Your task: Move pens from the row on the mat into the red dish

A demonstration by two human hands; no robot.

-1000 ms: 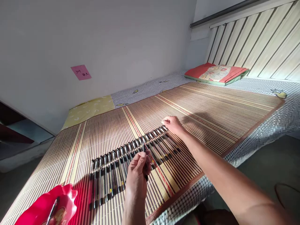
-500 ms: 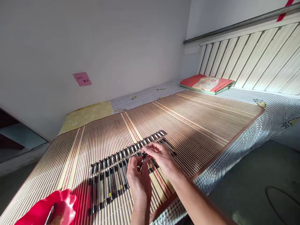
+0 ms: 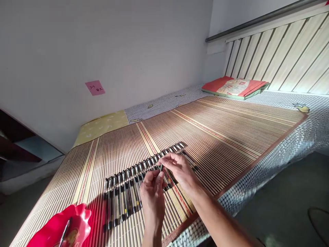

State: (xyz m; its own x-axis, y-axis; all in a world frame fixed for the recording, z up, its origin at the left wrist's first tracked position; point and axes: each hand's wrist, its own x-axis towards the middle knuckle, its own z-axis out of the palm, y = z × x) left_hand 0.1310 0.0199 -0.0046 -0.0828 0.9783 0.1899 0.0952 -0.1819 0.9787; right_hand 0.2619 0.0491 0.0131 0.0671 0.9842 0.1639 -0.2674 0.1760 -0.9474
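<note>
My left hand (image 3: 153, 195) is closed, thumb against the fingers, around the lower end of a small dark pen part (image 3: 161, 167). At its upper end, the fingertips of my right hand (image 3: 181, 171) pinch the same piece. Both hands hover over the bamboo mat (image 3: 218, 137). Behind them runs a slanting row of short black-and-silver pen pieces (image 3: 136, 169). Slim dark-ended pen tubes (image 3: 120, 204) lie side by side nearer to me, partly covered by my hands.
At the lower left stands a red scalloped bowl (image 3: 48, 224) with a pen (image 3: 65, 230) in it. A folded red-and-floral cloth (image 3: 233, 87) lies by the white headboard (image 3: 277, 51). A pink note (image 3: 95, 88) is stuck on the wall.
The dark piece between my hands now stands more upright and shows less of its length. My fingers have shifted slightly around it. The whole view has turned a little.
</note>
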